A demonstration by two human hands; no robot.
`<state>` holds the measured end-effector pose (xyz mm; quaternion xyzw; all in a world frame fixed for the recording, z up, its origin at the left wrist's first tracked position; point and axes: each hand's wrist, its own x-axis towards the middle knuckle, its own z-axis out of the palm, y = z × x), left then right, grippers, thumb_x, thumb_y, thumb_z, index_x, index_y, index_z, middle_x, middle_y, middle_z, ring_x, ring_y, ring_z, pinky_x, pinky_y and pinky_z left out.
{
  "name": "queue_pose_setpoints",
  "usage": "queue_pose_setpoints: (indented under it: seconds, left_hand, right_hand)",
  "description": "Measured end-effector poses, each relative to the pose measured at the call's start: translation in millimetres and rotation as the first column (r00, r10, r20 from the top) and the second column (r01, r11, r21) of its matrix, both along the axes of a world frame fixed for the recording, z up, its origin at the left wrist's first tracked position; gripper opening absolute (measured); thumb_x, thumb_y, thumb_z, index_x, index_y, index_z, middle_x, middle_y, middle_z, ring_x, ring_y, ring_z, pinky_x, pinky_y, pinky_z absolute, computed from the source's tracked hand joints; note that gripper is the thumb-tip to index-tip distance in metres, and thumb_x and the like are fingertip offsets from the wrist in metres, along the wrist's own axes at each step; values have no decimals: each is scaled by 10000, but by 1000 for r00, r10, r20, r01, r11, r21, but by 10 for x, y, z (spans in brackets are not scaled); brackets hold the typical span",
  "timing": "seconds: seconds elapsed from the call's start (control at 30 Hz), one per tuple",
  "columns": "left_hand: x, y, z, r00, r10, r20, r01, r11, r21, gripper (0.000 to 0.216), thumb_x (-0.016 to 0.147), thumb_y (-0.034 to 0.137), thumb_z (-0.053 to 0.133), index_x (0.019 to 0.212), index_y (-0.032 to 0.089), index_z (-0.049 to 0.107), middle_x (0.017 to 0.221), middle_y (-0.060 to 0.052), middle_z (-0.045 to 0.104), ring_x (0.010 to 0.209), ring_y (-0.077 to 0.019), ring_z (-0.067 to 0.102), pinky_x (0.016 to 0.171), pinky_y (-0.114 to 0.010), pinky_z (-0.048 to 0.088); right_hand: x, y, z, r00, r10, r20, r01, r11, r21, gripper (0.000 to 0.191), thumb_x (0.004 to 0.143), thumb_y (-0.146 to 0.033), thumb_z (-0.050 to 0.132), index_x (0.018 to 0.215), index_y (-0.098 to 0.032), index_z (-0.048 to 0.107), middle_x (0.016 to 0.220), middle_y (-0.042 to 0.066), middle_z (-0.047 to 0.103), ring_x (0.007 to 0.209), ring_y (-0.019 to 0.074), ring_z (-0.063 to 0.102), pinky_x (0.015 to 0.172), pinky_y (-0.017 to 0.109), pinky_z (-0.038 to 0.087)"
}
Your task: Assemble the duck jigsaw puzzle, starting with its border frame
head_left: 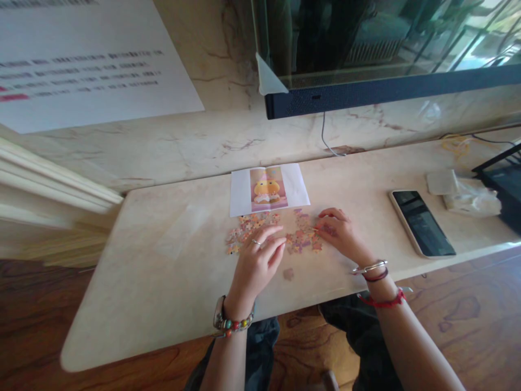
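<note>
Loose jigsaw puzzle pieces lie in two piles on the pale table, a left pile [243,228] and a right pile [303,239]. My left hand [256,263] hovers over the near edge of the left pile, fingers stretched toward the right pile, and no piece shows in it. At the right pile's right side, my right hand [340,233] has its thumb and fingertips pinched together on a small puzzle piece [315,229], mostly hidden by the fingers. Behind the piles lies a creased paper sheet [267,189] printed with a yellow cartoon figure. A single puzzle piece [288,273] rests nearer me.
A smartphone [423,222] lies to the right on the tabletop [134,282]. Beyond it are a clear plastic bag [472,198] and a black device [502,184]. A television [382,81] hangs above the table, with a cable [324,136] below it.
</note>
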<state>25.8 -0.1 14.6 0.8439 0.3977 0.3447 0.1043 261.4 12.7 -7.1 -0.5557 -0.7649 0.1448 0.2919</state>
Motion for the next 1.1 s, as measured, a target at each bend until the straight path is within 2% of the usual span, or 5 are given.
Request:
queue_pose_setpoints:
  seconds: [0.17, 0.33, 0.7, 0.9, 1.1]
  left_hand:
    - [58, -11, -48, 999, -13, -31, 12, 999, -29, 164, 814, 121, 487, 923, 204, 577, 1048, -55, 586, 1017, -181, 540, 872, -371, 477]
    - [95, 13, -63, 997, -32, -72, 29, 999, -41, 159, 814, 125, 493, 923, 199, 580, 1006, -44, 611, 958, -162, 565, 844, -338, 488]
    - [86, 55, -96, 996, -6, -84, 2, 999, -53, 160, 819, 132, 484, 929, 200, 577, 1024, -50, 602, 970, -175, 560, 851, -360, 484]
    - [131, 42, -99, 992, -27, -121, 17, 997, -81, 157, 824, 146, 475, 927, 199, 581, 1018, -48, 612, 935, -170, 581, 831, -341, 491]
    - [116, 21, -111, 990, -42, -132, 31, 996, -85, 176, 832, 142, 465, 958, 200, 573, 1035, -51, 604, 935, -168, 580, 852, -348, 483]
  right_hand:
    - [103, -52, 40, 999, 26, -36, -25, 999, 37, 136, 807, -248, 518, 784, -209, 647, 887, 68, 587, 829, 187, 539, 748, 360, 441]
    - [215, -38, 37, 996, -88, 6, 86, 984, 157, 148, 802, -231, 517, 793, -209, 664, 805, 63, 592, 773, 186, 530, 727, 363, 446]
    - [162, -53, 79, 997, 53, -54, -50, 997, 57, 151, 773, -270, 554, 872, -205, 648, 933, 79, 579, 853, 191, 537, 761, 364, 459]
    - [-22, -63, 25, 997, -5, 79, 4, 1000, 21, 261, 745, -379, 592, 931, -205, 644, 986, 102, 572, 888, 233, 517, 765, 405, 419]
    - [-127, -26, 42, 987, -8, 162, 13, 1000, -26, 131, 765, -293, 564, 832, -212, 642, 919, 84, 580, 866, 234, 508, 752, 390, 383]
